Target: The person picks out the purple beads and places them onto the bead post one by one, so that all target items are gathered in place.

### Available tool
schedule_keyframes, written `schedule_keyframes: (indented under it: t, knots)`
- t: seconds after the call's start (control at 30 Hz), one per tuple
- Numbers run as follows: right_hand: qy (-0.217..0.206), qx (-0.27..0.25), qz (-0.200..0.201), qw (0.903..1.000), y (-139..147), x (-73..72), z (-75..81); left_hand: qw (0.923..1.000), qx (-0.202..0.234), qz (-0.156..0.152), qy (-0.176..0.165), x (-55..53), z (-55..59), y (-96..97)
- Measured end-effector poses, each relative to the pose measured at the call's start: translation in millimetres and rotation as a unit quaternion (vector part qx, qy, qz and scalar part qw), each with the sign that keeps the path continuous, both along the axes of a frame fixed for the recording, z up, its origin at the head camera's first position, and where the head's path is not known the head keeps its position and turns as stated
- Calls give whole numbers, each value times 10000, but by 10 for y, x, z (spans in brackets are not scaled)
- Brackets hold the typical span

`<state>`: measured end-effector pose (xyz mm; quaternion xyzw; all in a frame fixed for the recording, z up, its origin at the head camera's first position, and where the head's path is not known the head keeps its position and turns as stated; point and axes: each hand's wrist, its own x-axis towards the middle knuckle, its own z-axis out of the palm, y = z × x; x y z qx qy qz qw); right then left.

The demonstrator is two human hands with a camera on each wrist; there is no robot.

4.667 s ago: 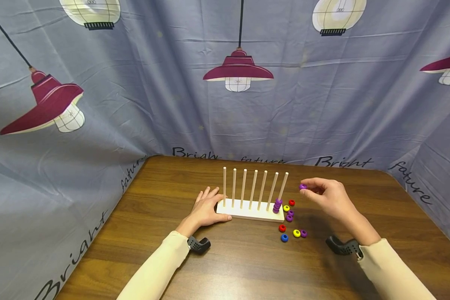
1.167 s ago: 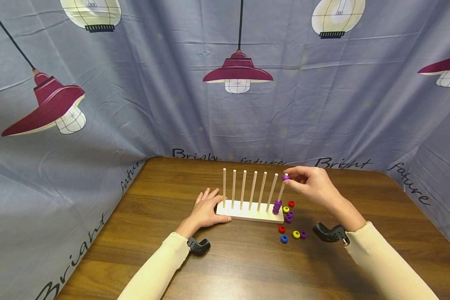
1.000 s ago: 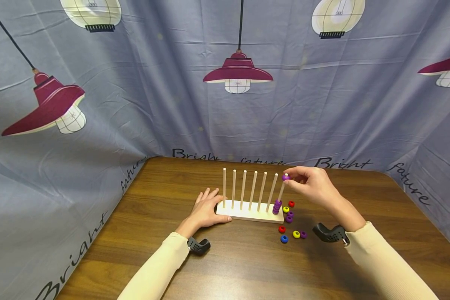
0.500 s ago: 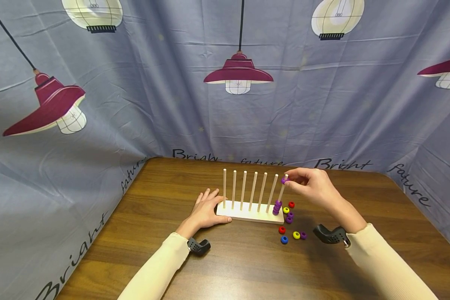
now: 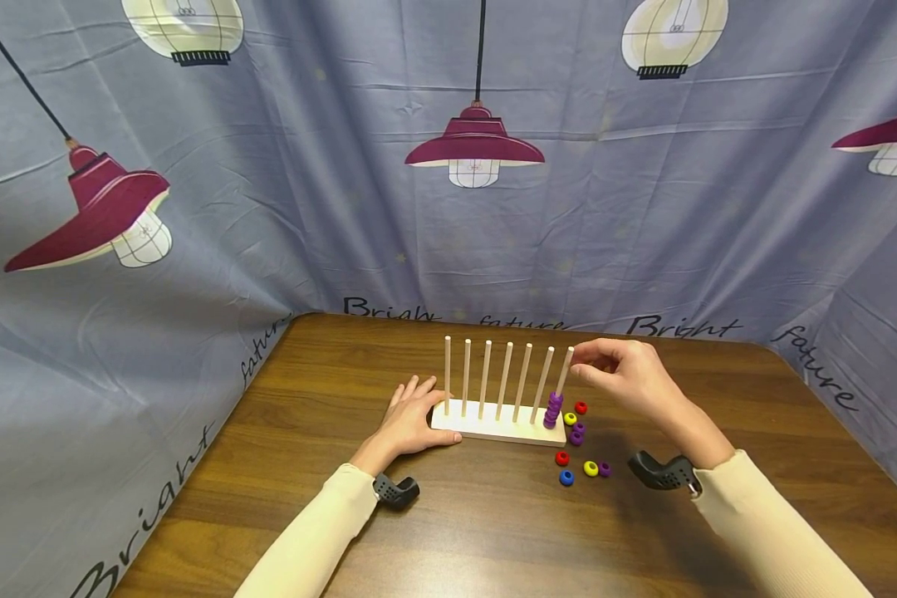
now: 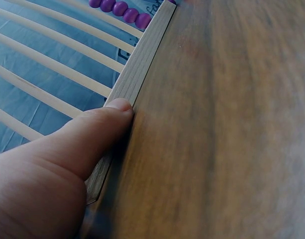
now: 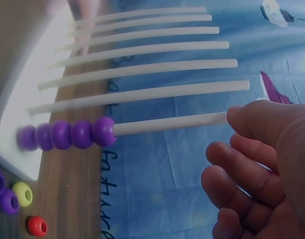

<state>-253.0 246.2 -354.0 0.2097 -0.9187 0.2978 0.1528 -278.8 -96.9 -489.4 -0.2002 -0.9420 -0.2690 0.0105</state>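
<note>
A pale wooden peg rack (image 5: 493,425) stands on the table with a row of upright pegs. My left hand (image 5: 407,422) holds its left end, the thumb (image 6: 100,127) against the front edge of the base and the index finger behind. Several purple beads (image 7: 82,134) are stacked at the bottom of the rightmost peg (image 7: 172,124); the other pegs are bare. My right hand (image 5: 635,378) is beside the top of that peg, fingers loosely bent with no bead between them. In the right wrist view its thumb overlaps the peg's tip.
Right of the rack lie loose beads: red ones (image 5: 581,408), yellow ones (image 5: 591,469), several purple ones (image 5: 577,438) and one blue bead (image 5: 566,477). Behind the brown wooden table (image 5: 478,523) hangs a blue-grey curtain (image 5: 448,241) printed with lamps.
The right hand brought a purple bead from the right onto the rightmost peg's tip and let it go; the bead slid down onto the stack. The left hand stayed in place.
</note>
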Motion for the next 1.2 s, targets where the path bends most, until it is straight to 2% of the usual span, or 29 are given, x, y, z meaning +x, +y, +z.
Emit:
schedule_keyframes:
  t: [0.3, 0.57, 0.77, 1.0, 1.2]
  knots:
    - [6, 2, 11, 10000, 58, -4, -104, 10000, -75, 3, -8, -6, 0, -3]
    - [-193, -45, -109, 9997, 148, 26, -245, 9999, -121, 1, -51, -4, -2, -4]
    - [-435, -159, -161, 9988, 221, 39, -435, 9999, -150, 1, -85, -1, -9, -15]
    - [-485, -197, -216, 9984, 280, 33, -678, 9999, -133, 4, -64, 2, -8, -18]
    - [-578, -182, -266, 9978, 312, 21, -825, 9999, -103, -3, -13, -5, -6, -9]
